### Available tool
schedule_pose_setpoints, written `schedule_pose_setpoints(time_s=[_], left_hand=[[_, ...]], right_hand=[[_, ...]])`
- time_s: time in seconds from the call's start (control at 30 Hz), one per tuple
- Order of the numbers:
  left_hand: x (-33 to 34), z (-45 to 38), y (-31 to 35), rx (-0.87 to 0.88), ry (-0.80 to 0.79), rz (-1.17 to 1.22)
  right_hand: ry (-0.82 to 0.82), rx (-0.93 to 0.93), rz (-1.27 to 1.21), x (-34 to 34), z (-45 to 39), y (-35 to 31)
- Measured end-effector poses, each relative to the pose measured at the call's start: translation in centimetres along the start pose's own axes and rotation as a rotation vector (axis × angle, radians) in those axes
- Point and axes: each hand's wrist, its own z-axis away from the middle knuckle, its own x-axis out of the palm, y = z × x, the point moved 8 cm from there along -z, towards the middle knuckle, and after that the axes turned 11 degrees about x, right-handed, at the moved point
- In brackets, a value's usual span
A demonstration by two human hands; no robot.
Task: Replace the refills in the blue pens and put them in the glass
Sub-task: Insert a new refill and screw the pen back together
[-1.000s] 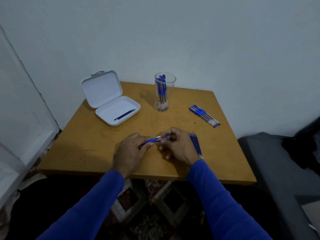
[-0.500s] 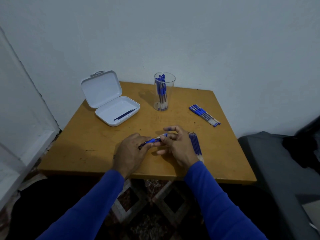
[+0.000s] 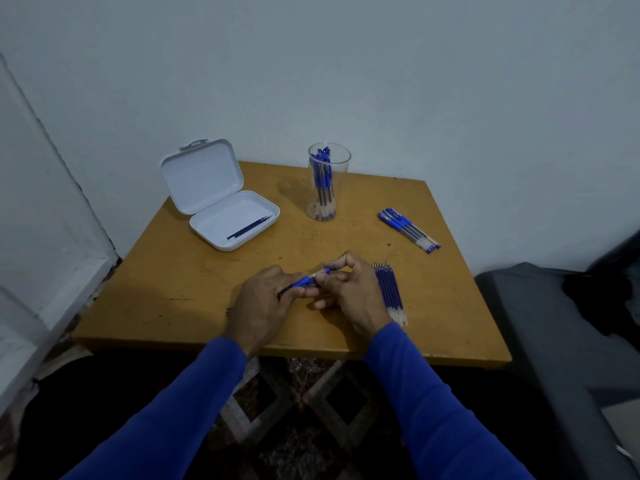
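Note:
A blue pen [image 3: 306,280] is held between both hands over the near middle of the wooden table [image 3: 173,282]. My left hand [image 3: 263,303] grips its lower barrel, and my right hand [image 3: 349,289] pinches its upper tip end. Just right of my right hand lies a row of blue refills [image 3: 389,289]. Several blue pens [image 3: 408,229] lie at the right of the table. At the back stands a clear glass [image 3: 323,183] with several blue pens upright in it.
An open white plastic case [image 3: 221,202] at the back left holds dark refills [image 3: 249,228]. A white wall runs behind the table and a white ledge stands at the left. A dark grey seat [image 3: 554,323] lies to the right.
My right hand's fingers have shifted along the pen's tip end, with the index finger and thumb now raised around it. The left hand holds as before.

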Motion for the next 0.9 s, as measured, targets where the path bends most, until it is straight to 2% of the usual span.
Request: schedule_pose_setpoints(time_s=[0.57,0.77,0.9], left_hand=[[-0.2,-0.1,0.3,-0.004,0.015,0.015],[0.5,-0.9,-0.3,-0.036,-0.028,-0.067],[1.3,-3.1,-1.2,-0.04,-0.093,-0.106]], right_hand=[[-0.047,0.018,0.022,1.0,-0.3,-0.1],[0.077,-0.022,0.113,0.4,-0.5,-2.1],[0.235,-0.145,0.233,-1.5,-1.3,-5.9]])
